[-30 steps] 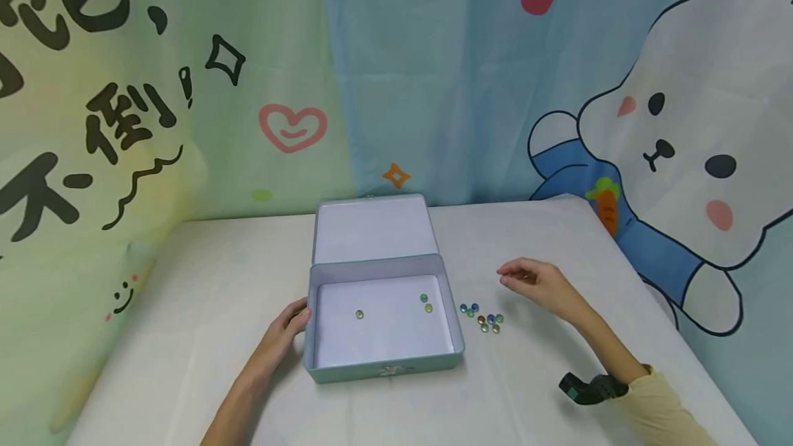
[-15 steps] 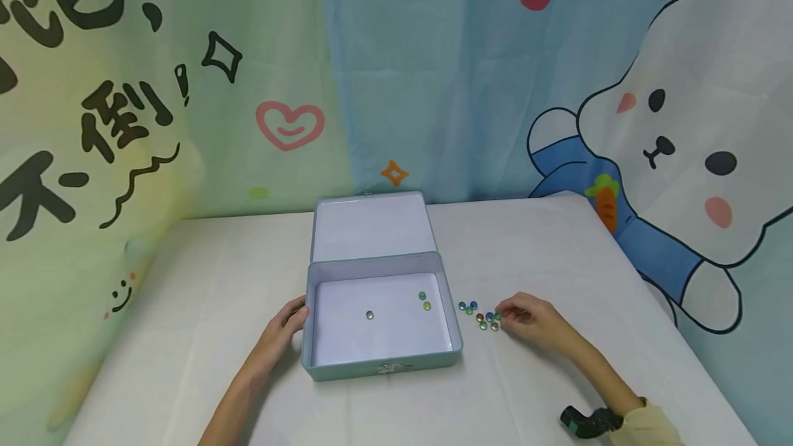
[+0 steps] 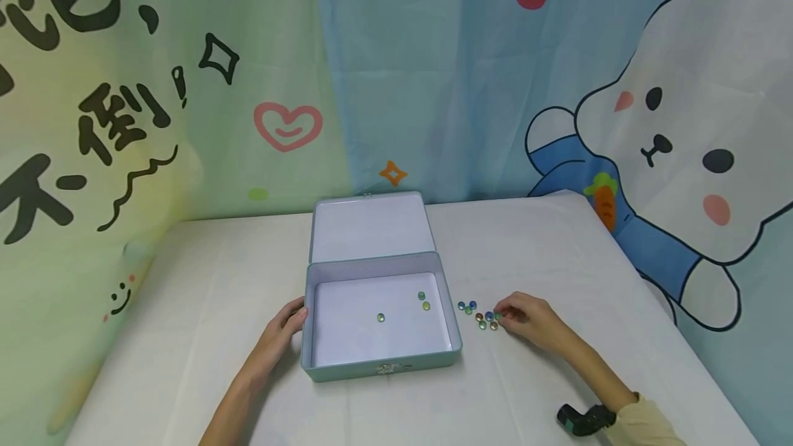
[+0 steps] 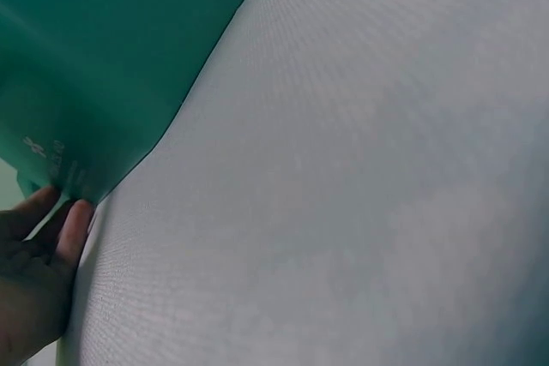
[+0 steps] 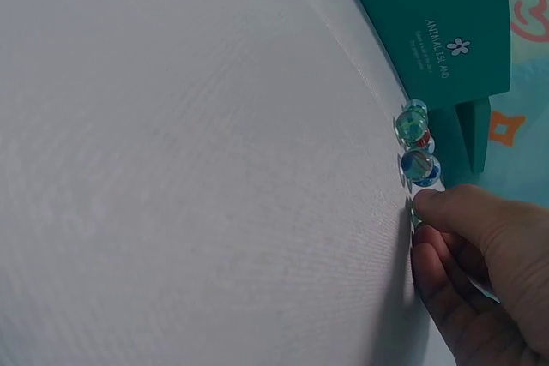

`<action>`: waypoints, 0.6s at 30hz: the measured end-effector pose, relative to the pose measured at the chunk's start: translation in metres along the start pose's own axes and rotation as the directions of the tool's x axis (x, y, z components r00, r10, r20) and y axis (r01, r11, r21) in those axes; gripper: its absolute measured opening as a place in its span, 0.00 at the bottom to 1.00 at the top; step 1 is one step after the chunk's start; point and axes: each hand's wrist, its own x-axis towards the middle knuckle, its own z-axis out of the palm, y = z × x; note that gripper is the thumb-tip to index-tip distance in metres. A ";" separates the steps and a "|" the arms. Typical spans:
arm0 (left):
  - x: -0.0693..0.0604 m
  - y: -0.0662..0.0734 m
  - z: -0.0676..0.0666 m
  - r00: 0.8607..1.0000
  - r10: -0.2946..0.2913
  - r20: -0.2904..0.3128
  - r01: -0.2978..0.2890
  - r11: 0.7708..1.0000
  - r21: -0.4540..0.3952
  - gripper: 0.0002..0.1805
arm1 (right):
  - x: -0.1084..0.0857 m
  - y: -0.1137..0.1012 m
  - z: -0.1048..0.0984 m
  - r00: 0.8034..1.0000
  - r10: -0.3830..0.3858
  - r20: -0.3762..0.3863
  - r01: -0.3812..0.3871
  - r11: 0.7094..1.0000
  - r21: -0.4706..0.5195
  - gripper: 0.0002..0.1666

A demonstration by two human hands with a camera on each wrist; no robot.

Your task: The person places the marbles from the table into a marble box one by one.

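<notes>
Box: 1, lid back, on table
Marbles inside: 3
Marbles outside: 8 counted, right of box
Left hand: fingers extended, touching box's left side
Right hand: pinching 1 green marble of the 8

Teal box sits about midway between the left and right edges of the white worktop, its lid laid open toward the far edge; inside are a lone marble on the middle of the floor and a green and yellow-green pair near the right wall. Left hand touches the box's left wall. Right hand pinches a green marble at the worktop-right end of a loose cluster of blue, green and amber marbles, just outside the box's right wall.
</notes>
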 end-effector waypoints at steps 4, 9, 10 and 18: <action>0.000 0.000 0.000 1.000 0.005 -0.002 -0.005 1.000 -0.001 0.32 | 0.000 0.001 0.000 1.000 0.023 -0.004 -0.023 1.000 -0.007 0.10; 0.000 -0.001 0.000 1.000 0.007 0.005 -0.007 1.000 0.001 0.32 | 0.000 0.001 -0.001 0.999 0.049 -0.009 -0.049 0.999 0.000 0.09; 0.000 -0.001 0.000 1.000 0.007 0.005 -0.007 1.000 0.001 0.32 | 0.000 0.001 -0.001 0.999 0.053 -0.009 -0.053 0.999 0.002 0.09; 0.000 -0.001 0.000 1.000 0.005 0.001 -0.005 1.000 -0.005 0.32 | 0.001 0.003 -0.003 0.997 0.082 0.006 -0.082 0.996 0.018 0.08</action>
